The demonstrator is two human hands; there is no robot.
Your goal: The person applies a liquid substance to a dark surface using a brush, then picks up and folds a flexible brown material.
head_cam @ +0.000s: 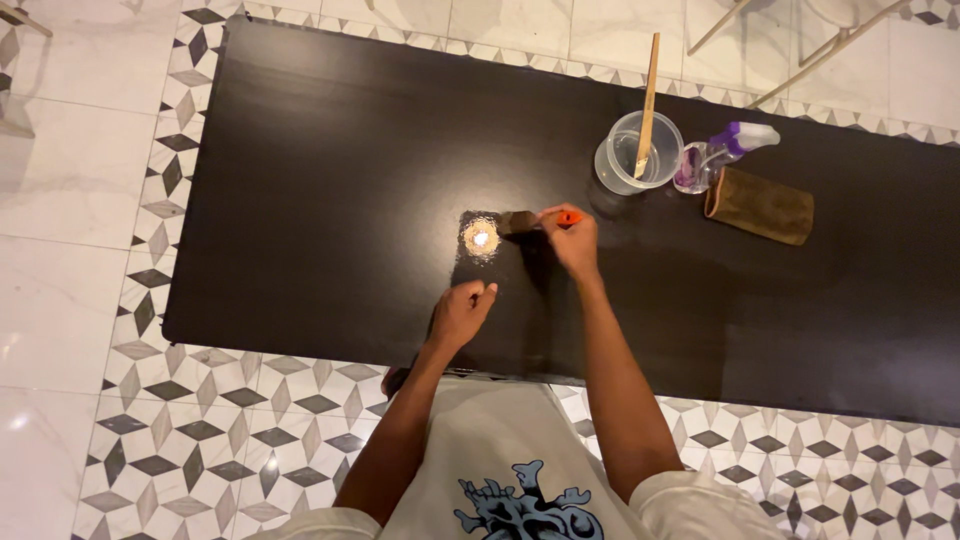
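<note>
Right hand pinches the light, stiff-handled brush, bristles soft, beside the wet patch; left hand loosely curled, holding nothing.

One brush, one cup, one bottle

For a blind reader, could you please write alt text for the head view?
The right hand holds an orange-handled brush against a wet patch on a long black table; the left hand rests nearby.

A clear spray bottle with a purple trigger head lies on its side on the dark tabletop. It lies between a clear plastic cup and a brown cloth. No labels, signs or screens are visible.
</note>
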